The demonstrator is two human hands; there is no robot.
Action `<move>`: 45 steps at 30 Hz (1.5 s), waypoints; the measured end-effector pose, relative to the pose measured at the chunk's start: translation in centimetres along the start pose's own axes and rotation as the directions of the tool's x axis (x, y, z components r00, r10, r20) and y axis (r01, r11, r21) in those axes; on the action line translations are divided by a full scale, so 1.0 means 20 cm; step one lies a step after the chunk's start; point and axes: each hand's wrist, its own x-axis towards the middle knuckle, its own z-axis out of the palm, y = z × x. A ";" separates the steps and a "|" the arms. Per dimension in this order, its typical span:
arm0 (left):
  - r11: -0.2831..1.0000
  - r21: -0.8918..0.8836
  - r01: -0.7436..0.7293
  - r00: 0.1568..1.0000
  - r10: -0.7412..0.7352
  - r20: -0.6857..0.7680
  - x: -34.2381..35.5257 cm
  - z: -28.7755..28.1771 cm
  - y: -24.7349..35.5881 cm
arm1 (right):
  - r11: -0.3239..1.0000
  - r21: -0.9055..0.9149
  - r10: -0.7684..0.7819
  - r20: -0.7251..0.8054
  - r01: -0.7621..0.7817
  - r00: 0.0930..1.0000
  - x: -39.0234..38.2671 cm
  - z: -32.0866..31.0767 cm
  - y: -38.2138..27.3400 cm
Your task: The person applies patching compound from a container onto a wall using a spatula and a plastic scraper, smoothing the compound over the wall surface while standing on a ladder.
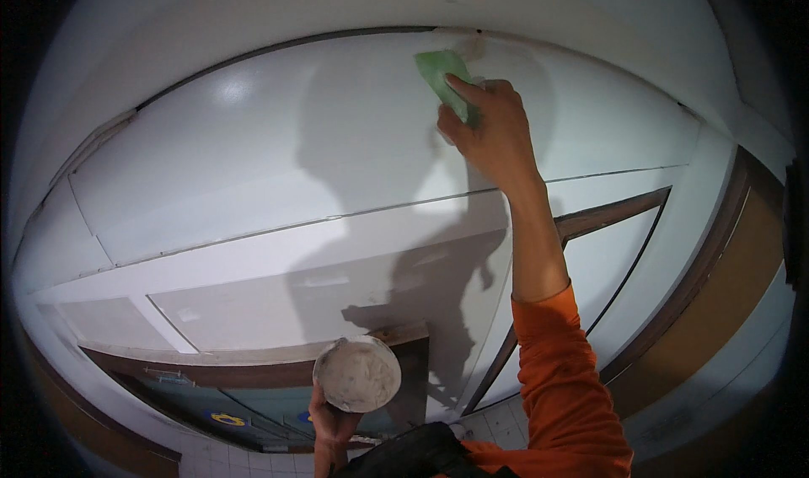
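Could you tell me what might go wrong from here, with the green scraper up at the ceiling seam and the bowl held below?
The right hand presses the green scraper against the white panel overhead, so wet filler could drop from there. The left hand grips the bowl of white paste from below, tipped toward the camera; it might spill. The arm is stretched far up, so balance may suffer.

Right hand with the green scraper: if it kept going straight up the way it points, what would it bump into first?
Probably the dark seam where the white panel ends; the green scraper in the right hand already looks pressed against that panel.
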 end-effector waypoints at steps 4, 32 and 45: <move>1.000 0.011 0.024 1.000 -0.024 0.005 0.00 -0.04 -0.01 | 0.973 0.203 0.144 -0.165 -0.110 0.976 -0.02 -0.04 0.06; 0.999 0.016 0.040 0.996 -0.041 0.074 -0.03 -0.05 0.01 | 0.275 0.703 0.320 0.576 -0.656 0.752 0.10 -0.49 0.19; 1.000 0.024 -0.002 0.999 0.003 -0.046 -0.09 0.07 0.05 | -0.429 0.145 -0.087 0.976 -0.891 0.201 -1.48 -0.01 -0.16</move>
